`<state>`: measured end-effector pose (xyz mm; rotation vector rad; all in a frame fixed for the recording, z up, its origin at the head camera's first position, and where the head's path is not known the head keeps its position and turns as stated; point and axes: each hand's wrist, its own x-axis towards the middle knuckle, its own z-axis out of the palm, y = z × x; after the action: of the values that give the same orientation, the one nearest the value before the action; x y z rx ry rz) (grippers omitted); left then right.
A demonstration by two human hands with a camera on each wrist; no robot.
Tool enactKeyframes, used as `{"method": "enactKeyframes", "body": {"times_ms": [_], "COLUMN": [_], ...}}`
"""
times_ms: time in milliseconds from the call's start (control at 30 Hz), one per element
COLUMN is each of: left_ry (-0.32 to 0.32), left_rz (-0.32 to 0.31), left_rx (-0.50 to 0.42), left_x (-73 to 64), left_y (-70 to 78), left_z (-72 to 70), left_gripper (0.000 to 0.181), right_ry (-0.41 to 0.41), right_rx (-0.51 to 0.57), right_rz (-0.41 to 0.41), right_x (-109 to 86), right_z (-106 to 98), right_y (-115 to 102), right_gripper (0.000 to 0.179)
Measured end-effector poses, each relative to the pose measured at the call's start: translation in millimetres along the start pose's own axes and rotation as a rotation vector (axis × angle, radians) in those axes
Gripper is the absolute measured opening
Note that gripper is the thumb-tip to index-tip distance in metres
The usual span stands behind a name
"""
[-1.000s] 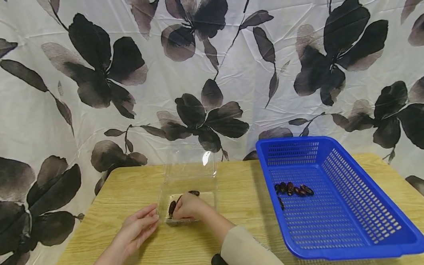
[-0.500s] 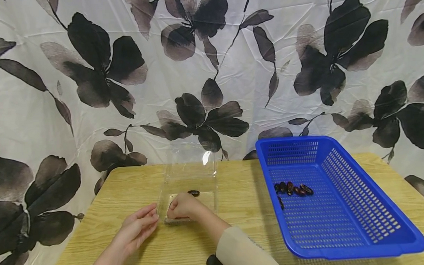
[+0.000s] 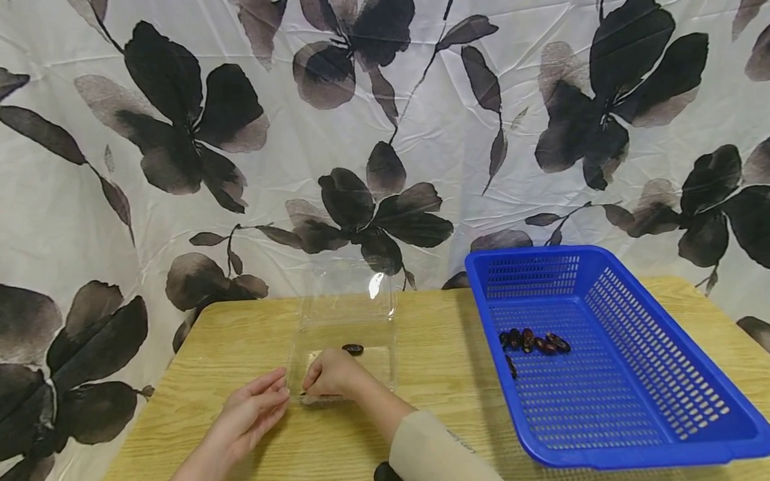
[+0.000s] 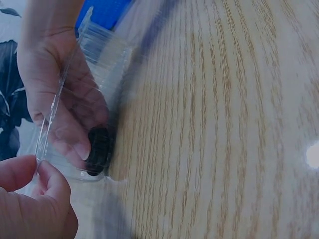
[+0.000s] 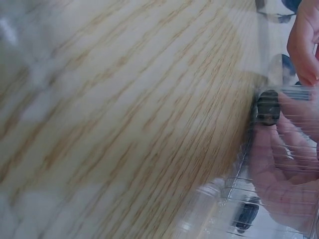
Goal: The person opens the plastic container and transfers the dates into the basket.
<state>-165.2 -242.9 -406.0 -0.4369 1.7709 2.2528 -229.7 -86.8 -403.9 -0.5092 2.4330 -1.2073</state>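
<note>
A clear plastic clamshell box (image 3: 392, 363) lies on the table with its hinged lid (image 3: 345, 299) raised at the back. My left hand (image 3: 247, 416) pinches the box's left rim between thumb and finger, as the left wrist view shows. Inside the box, my right hand (image 3: 335, 374) holds a dark date (image 4: 98, 151) at its fingertips, down in the near left corner. That date is mostly hidden in the head view. Another date (image 3: 353, 350) lies by the far wall of the box, beyond the right hand.
To the right stands a blue perforated plastic basket (image 3: 627, 373), with several dates (image 3: 527, 340) along its left side. A black rounded object (image 3: 389, 478) sits beside the right sleeve (image 3: 445, 459). Floral fabric (image 3: 501, 212) hangs behind the wood-grain table (image 3: 331, 461).
My right hand has shifted slightly left inside the box, onto the date at the left, which its fingers now cover in the head view. The left hand keeps its place.
</note>
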Motion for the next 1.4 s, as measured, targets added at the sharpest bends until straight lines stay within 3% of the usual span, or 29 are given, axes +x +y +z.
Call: {"method": "enactKeyframes", "body": {"times_ms": [300, 500, 933, 1400], "left_ry": [-0.001, -0.009, -0.021, -0.031], "left_rz": [0.006, 0.007, -0.002, 0.010], "left_rx": [-0.005, 0.008, -0.024, -0.031], "left_x": [-1.1, -0.7, -0.1, 0.1], "left_y": [0.5, 0.2, 0.4, -0.1], "left_z": [0.2, -0.6, -0.7, -1.4], "left_gripper": [0.064, 0.063, 0.064, 0.065], "right_ry": [-0.014, -0.024, -0.074, -0.030], "right_rx": [0.075, 0.299, 0.629, 0.727], "right_rz": [0.019, 0.109, 0.148, 0.163], "right_x": [-2.3, -0.6, -6.6, -13.0], "right_z": [-5, -10, -24, -44], "right_y": [0, 0, -6, -27], "right_gripper": [0.006, 0.008, 0.017, 0.022]}}
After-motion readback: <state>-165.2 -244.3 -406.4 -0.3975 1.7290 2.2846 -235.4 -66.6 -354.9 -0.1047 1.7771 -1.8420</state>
